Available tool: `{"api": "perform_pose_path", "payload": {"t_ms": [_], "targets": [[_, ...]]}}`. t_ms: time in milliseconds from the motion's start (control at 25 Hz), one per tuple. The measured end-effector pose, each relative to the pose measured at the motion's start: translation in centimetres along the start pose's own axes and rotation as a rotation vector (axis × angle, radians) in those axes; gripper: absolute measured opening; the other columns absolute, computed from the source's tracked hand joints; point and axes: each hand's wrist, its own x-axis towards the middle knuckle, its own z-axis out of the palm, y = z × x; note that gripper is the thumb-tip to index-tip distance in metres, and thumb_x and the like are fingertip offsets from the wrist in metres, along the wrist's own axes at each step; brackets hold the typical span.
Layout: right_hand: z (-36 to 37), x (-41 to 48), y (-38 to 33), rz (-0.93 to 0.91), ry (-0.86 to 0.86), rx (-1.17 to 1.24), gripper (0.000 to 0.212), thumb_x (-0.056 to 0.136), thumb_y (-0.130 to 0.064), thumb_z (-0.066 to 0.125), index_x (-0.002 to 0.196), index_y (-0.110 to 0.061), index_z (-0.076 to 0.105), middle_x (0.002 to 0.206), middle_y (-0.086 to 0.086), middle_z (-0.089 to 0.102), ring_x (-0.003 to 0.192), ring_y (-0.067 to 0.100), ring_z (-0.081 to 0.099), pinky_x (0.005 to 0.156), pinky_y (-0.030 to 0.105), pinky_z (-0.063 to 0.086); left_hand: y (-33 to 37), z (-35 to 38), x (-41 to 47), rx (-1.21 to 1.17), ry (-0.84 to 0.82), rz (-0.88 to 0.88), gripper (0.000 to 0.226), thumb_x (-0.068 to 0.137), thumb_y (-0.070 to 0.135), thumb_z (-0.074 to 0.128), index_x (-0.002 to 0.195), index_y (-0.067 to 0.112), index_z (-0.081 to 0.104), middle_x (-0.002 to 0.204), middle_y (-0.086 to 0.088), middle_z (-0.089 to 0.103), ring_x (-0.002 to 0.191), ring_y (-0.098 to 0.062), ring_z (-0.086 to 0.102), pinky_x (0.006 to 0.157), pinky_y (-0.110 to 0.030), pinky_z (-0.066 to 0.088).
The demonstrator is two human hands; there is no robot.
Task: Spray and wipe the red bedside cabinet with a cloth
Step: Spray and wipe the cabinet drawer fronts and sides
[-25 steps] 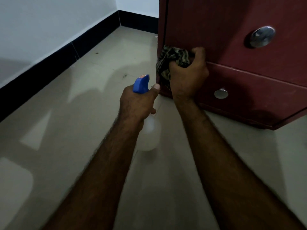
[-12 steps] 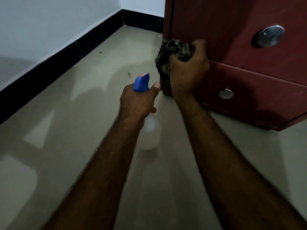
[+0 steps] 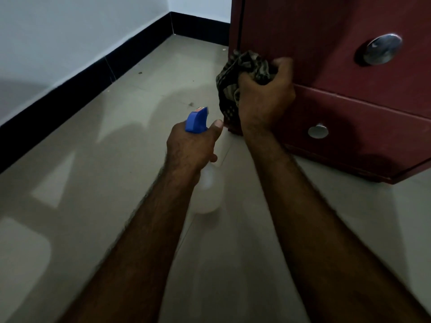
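1. Skirting and wall close off the left side, well apart from both arms. The bare floor between gives plenty of room to swing or shift left.
2. Left hand grips the bottle round its neck, thumb up beside the blue head. The head seems to point at the far floor, left of the cabinet corner. A squeeze from here would likely wet the glossy tiles instead of the wood and leave a slippery patch.
3. Cloth is bunched against the cabinet's left front edge, with a tail hanging down beside the wrist. So tight a wad covers little surface and may leave unwiped strips. The tail could brush the left thumb or the bottle head, which sit just below it.
4. Right hand clutches the cloth, fingers curled round it, just above the seam over the drawer. A downward stroke could snag fabric in that seam or knock into the left hand, which is near.
5. Cabinet stands on the floor at the right, beyond both hands. Its front is open to the right until the upper knob and lower knob, which stick out and could catch cloth or knuckles.
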Motion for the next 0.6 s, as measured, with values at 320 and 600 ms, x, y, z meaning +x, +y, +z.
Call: {"api": "perform_pose_path", "payload": {"t_ms": [320, 600], "targets": [[-1.1, -1.8, 4.8, 0.155, -0.094, -0.076, 0.035, 0.072, -0.02, 0.081, 0.101, -0.013, 0.063, 0.092, -0.001, 0.071, 0.082, 0.015, 0.068, 0.073, 0.029, 0.058, -0.5, -0.1, 0.1, 0.011, -0.003, 0.03, 0.06, 0.09, 0.048, 0.072, 0.14, 0.02, 0.053, 0.088, 0.001, 0.066, 0.059, -0.012, 0.068, 0.06, -0.028, 0.054], [-3.7, -2.8, 9.3, 0.253, -0.104, -0.069, 0.039, 0.071, -0.018, 0.083, 0.105, -0.014, 0.065, 0.09, -0.01, 0.067, 0.078, 0.006, 0.063, 0.062, -0.001, 0.041, -1.2, 0.4, 0.0, 0.023, -0.049, 0.03, 0.061, 0.089, 0.046, 0.073, 0.141, 0.021, 0.052, 0.091, -0.001, 0.066, 0.058, -0.011, 0.068, 0.051, -0.022, 0.05]]}}
